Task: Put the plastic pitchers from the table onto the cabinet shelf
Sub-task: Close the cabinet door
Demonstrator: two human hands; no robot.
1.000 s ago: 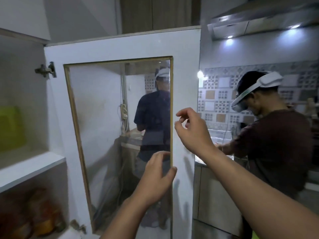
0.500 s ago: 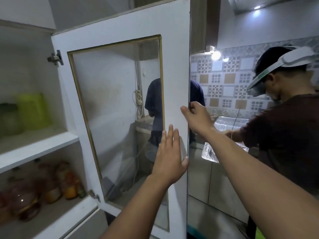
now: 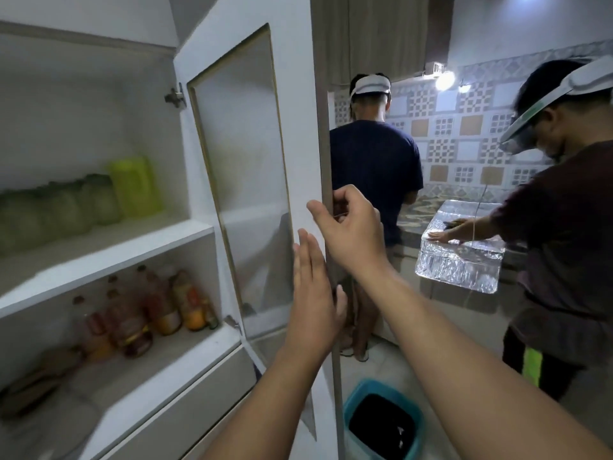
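Observation:
The white cabinet door (image 3: 302, 134) with a glass pane stands swung wide open. My right hand (image 3: 355, 234) curls around the door's free edge. My left hand (image 3: 313, 293) lies flat, fingers straight, against the door's inner face just below. On the upper cabinet shelf (image 3: 109, 257) a yellow-green plastic pitcher (image 3: 134, 187) stands at the back, beside several pale green blurred containers (image 3: 56, 210). The table is out of view.
The lower shelf holds several bottles (image 3: 156, 310). A teal bin (image 3: 381, 423) sits on the floor below the door. One person (image 3: 374, 174) stands with their back to me at the counter; another person (image 3: 564, 234) at the right touches a foil-covered tray (image 3: 461, 257).
The door has swung further open, showing more of the shelves. My right hand now wraps the door edge and my left hand has flattened against it.

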